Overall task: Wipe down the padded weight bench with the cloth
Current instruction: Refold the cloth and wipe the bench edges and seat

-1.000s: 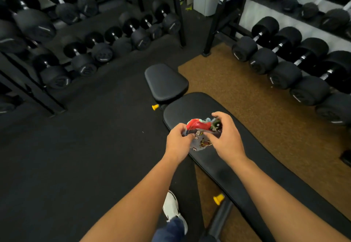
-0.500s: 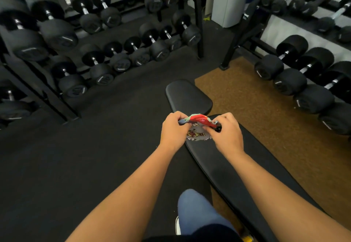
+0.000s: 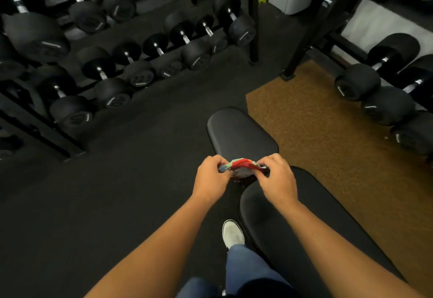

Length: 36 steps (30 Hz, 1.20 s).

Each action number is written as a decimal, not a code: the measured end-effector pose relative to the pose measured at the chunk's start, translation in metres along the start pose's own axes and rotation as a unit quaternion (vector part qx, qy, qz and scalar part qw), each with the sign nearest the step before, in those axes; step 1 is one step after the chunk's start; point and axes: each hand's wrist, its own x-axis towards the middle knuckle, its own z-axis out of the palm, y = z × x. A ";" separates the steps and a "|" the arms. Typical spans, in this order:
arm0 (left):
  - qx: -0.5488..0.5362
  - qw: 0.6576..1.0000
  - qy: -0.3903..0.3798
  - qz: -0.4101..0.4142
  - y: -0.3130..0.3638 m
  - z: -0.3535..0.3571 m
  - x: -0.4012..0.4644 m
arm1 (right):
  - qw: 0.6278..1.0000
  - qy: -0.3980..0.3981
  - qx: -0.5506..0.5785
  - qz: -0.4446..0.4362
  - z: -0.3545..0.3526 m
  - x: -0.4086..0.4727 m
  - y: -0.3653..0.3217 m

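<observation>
Pinching cloth [image 3: 242,167] still: left hand [image 3: 210,178], right hand [image 3: 277,180] | now over bench [image 3: 241,133] pad gap

Open black floor [image 3: 121,192] left of the bench [image 3: 304,227] — clear reach on that side up to the dumbbell rack [image 3: 112,68] at far left. Right side: brown mat [image 3: 328,157] open, bounded by a second row of dumbbells [image 3: 375,96]. Rack uprights [image 3: 254,16] stand ahead of the seat pad [image 3: 239,131]. A white shoe [image 3: 232,233] sits just beside the bench's left edge — tight there.
</observation>
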 end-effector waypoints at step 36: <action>-0.546 0.835 -0.053 -0.038 -0.257 0.092 0.346 | 0.889 -0.115 -0.397 -0.199 0.311 0.210 0.049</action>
